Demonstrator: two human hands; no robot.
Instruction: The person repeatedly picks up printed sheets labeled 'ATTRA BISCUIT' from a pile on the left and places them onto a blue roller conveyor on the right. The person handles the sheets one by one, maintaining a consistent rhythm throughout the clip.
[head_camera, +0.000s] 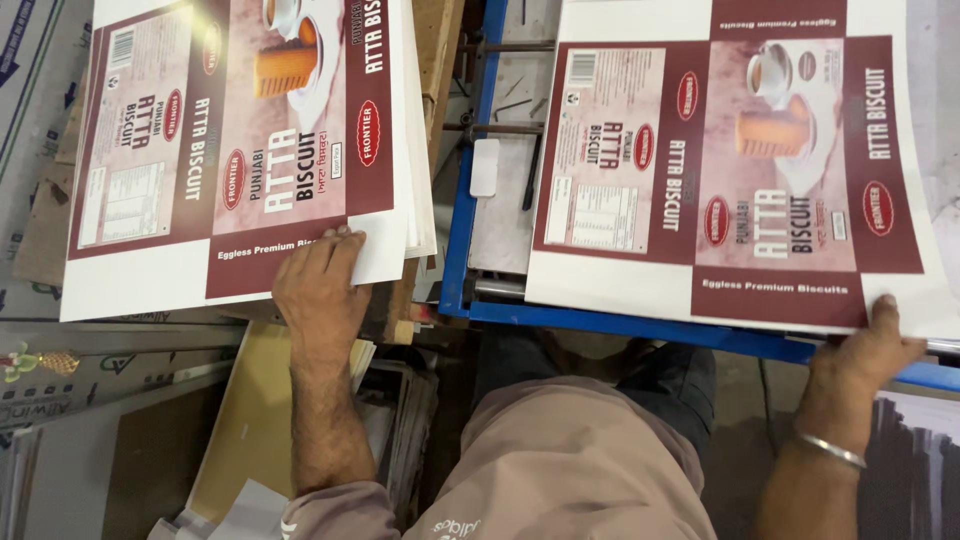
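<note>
On the left, a stack of printed cardboard sheets (240, 140) lies flat, its near edge overhanging darker boards below. The left hand (318, 290) rests on the stack's near right corner, fingers spread flat on top, grip holding nothing. Between the stack and the blue-framed worktop (456, 230) runs a narrow gap. On the right, a single printed sheet (730, 170) lies on that worktop, and the right hand (868, 350) pinches its near right edge, thumb on top.
</note>
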